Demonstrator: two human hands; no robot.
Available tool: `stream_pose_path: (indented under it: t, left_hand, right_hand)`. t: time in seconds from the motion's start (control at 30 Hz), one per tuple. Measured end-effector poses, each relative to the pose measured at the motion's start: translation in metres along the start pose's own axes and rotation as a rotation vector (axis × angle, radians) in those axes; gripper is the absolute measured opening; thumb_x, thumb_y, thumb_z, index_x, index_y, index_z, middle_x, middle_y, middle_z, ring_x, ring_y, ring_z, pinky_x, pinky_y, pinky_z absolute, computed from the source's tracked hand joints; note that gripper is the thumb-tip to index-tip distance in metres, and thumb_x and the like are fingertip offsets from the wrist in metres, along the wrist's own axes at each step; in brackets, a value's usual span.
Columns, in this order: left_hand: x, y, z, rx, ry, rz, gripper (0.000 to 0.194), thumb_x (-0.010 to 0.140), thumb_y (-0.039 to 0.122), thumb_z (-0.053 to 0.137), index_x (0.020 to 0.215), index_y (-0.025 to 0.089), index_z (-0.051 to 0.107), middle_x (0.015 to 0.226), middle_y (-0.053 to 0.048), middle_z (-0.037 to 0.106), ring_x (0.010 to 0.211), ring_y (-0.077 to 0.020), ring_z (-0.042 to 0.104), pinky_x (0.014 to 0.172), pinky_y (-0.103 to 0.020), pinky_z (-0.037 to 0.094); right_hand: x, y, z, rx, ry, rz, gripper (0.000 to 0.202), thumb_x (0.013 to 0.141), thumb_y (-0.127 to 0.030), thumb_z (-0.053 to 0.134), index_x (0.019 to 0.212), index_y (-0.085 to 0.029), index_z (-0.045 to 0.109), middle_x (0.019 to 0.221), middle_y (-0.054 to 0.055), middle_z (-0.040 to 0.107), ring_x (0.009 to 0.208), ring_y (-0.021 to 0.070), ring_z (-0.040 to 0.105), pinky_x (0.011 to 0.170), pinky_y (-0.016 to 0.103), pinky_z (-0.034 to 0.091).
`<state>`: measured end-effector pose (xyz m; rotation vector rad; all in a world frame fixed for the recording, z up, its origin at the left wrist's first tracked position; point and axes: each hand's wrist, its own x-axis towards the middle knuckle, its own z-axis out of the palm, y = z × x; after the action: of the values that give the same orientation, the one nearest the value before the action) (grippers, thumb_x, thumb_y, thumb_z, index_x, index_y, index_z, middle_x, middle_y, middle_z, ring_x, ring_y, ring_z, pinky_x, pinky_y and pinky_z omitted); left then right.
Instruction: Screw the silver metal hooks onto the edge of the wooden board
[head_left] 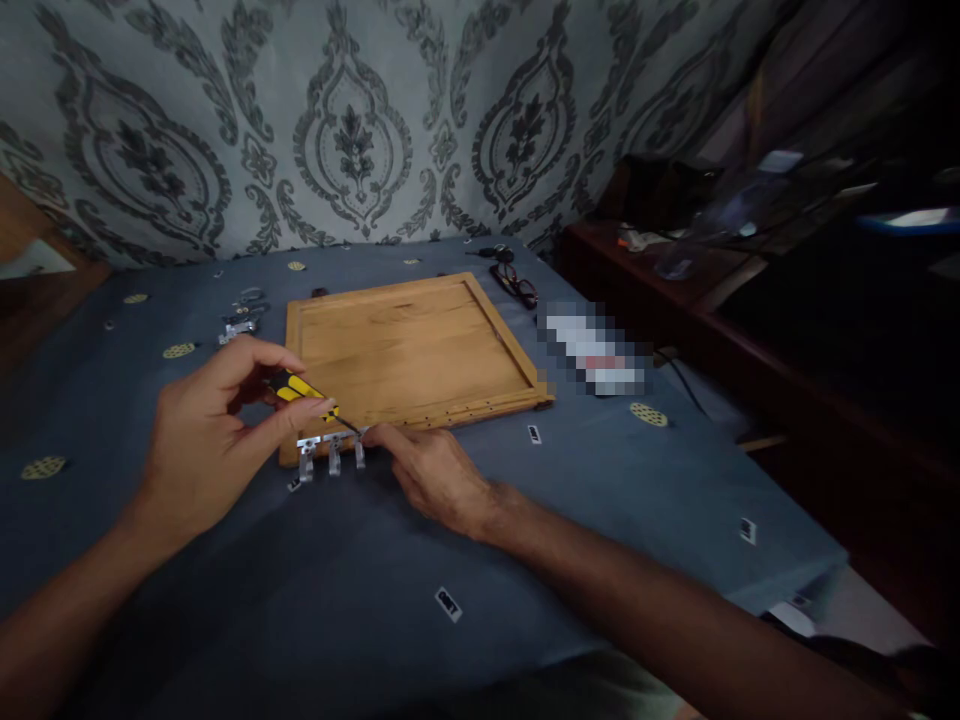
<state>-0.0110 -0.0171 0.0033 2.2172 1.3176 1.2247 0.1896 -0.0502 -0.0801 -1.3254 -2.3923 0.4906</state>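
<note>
Over a blue cloth-covered surface [525, 560], the left hand [217, 430] grips a yellow-and-black screwdriver [300, 388], its tip at a metal hook rail [334, 455] where the right hand's [435, 475] narrowed fingers hover or pinch, I cannot tell, a framed wooden panel [412, 345] lying at one o'clock, eyeglasses [514, 285] at two.

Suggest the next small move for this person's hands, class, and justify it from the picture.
Probably a slight turn of the screwdriver by the left hand, with the right hand steadying. The left hand grips the handle, its shaft slants toward the hooked metal strip at the wooden panel's near edge, and the right hand is beside the tip. Whether it is seated is too small to tell.
</note>
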Motion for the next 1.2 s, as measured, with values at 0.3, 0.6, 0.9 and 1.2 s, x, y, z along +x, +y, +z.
stream_pose_path:
  t: [0.3,0.6,0.9,1.2]
  left_hand:
    - [0.005,-0.002,0.001,-0.022,-0.058,0.129,0.011,0.083,0.028,0.067,0.082,0.018,0.063,0.073,0.004,0.061,0.062,-0.0046,0.055,0.055,-0.013,0.045]
    - [0.004,-0.001,-0.003,-0.005,-0.097,0.174,0.014,0.084,0.030,0.067,0.085,0.016,0.064,0.074,0.003,0.064,0.067,-0.0061,0.057,0.063,-0.016,0.046]
    - [0.004,0.003,-0.011,0.064,-0.221,0.203,0.016,0.090,0.029,0.058,0.102,0.019,0.063,0.091,0.000,0.070,0.079,-0.0090,0.064,0.072,-0.020,0.048]
    - [0.005,0.005,-0.012,0.044,-0.147,0.143,0.019,0.092,0.030,0.055,0.105,0.018,0.063,0.093,-0.001,0.069,0.082,-0.0102,0.064,0.072,-0.020,0.049]
  right_hand:
    - [0.000,0.005,0.005,0.089,0.076,-0.049,0.043,0.080,-0.002,0.036,0.115,-0.015,0.057,0.085,0.007,0.073,0.075,0.0178,0.068,0.068,0.027,0.047]
    - [-0.001,0.007,0.006,0.060,0.114,-0.081,0.041,0.082,-0.004,0.036,0.114,-0.019,0.056,0.089,0.004,0.074,0.077,0.0160,0.068,0.069,0.025,0.049]
    - [-0.001,0.006,0.008,0.027,0.151,-0.091,0.039,0.082,-0.002,0.038,0.112,-0.019,0.057,0.084,0.003,0.073,0.067,0.0153,0.066,0.063,0.025,0.047]
    - [0.000,0.006,0.009,0.048,0.153,-0.094,0.039,0.083,-0.003,0.037,0.113,-0.019,0.056,0.083,0.003,0.072,0.069,0.0161,0.067,0.063,0.025,0.046]
